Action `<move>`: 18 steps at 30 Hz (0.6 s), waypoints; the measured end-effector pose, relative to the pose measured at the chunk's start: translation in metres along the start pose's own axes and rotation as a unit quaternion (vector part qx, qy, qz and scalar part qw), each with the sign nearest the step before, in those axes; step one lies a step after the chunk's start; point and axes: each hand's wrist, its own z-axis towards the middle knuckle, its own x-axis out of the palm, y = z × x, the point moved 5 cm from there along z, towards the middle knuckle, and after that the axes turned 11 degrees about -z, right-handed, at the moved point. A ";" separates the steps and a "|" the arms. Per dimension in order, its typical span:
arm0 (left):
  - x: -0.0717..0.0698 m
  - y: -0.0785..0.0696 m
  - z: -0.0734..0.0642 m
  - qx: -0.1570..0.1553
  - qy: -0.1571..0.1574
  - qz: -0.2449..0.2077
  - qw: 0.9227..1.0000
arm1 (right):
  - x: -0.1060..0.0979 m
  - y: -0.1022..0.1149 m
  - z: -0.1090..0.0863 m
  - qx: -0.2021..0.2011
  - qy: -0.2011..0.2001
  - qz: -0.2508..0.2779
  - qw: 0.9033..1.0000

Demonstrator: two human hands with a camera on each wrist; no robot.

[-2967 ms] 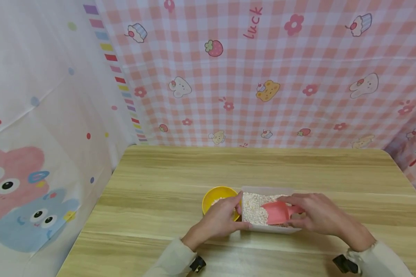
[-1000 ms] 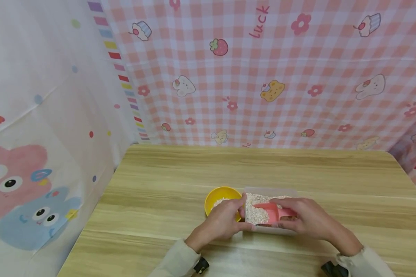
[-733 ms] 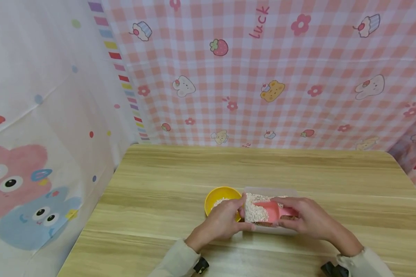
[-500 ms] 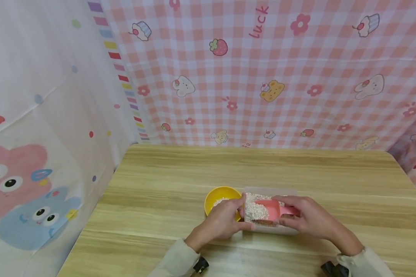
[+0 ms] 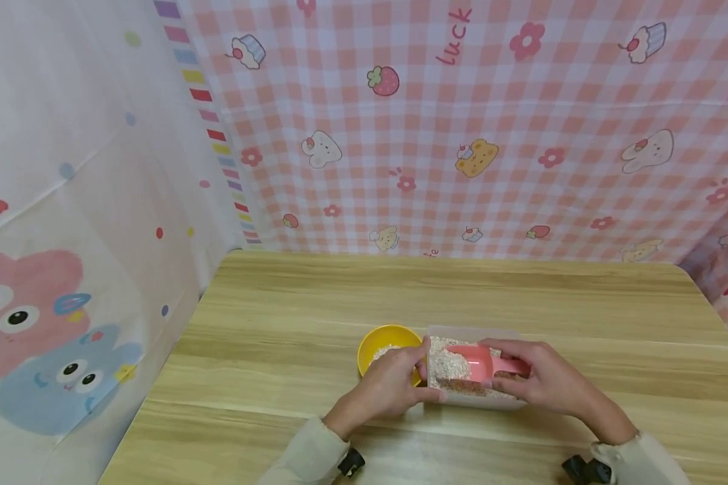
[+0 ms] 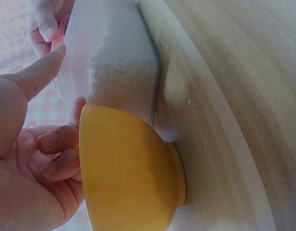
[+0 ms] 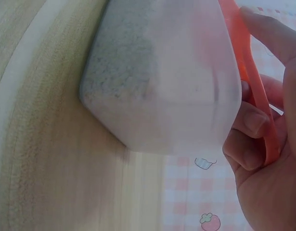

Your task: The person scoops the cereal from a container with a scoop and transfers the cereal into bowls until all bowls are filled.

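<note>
Right grip (image 5: 540,376): one scoop (image 5: 480,364) (pink)

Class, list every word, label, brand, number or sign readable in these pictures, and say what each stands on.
"luck": on the checked cloth, running nearly sideways.
A small scrap of lettering, just above the table's far edge, same cloth: too small to read surely.
Yellow bowl, box, pink scoop: no lettering visible.
</note>
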 end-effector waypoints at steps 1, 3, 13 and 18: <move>0.000 0.000 0.000 0.001 -0.001 0.000 1.000 | 0.000 -0.001 0.000 0.004 0.002 0.005 1.000; 0.000 -0.001 0.000 0.001 -0.002 -0.001 1.000 | 0.000 -0.002 -0.001 0.011 0.004 0.008 1.000; 0.000 -0.002 0.000 -0.002 -0.003 -0.007 1.000 | -0.001 -0.002 -0.005 0.016 -0.016 0.034 0.999; -0.001 -0.003 -0.002 0.004 -0.011 -0.005 1.000 | -0.001 -0.002 -0.006 0.007 -0.032 0.053 0.998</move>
